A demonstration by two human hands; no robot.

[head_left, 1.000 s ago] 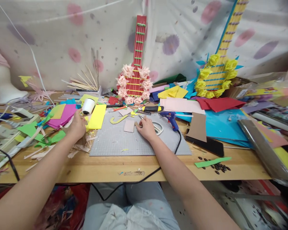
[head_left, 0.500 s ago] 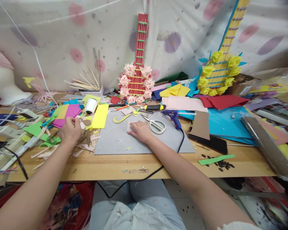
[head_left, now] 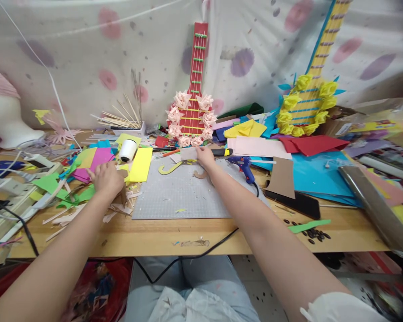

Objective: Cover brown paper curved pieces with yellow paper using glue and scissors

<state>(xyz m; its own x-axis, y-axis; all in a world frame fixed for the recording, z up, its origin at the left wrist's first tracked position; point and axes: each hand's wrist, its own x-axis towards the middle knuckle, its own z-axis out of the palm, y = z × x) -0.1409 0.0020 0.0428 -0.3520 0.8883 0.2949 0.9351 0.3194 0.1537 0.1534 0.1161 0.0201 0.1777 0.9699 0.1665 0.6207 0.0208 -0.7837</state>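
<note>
Pinching card by its right end: right hand, the nearer. Card extends leftward, long axis crosswise, near mat's far edge. Left hand beside magenta paper; grip hidden, cannot tell.

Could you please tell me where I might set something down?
The near half of the grey mat, bordered behind by the yellow hook, holds only small scraps. The table strip between mat and front edge, left of the black cord, is mostly bare. It is crowded around the left hand, green scraps and blue sheets.
</note>
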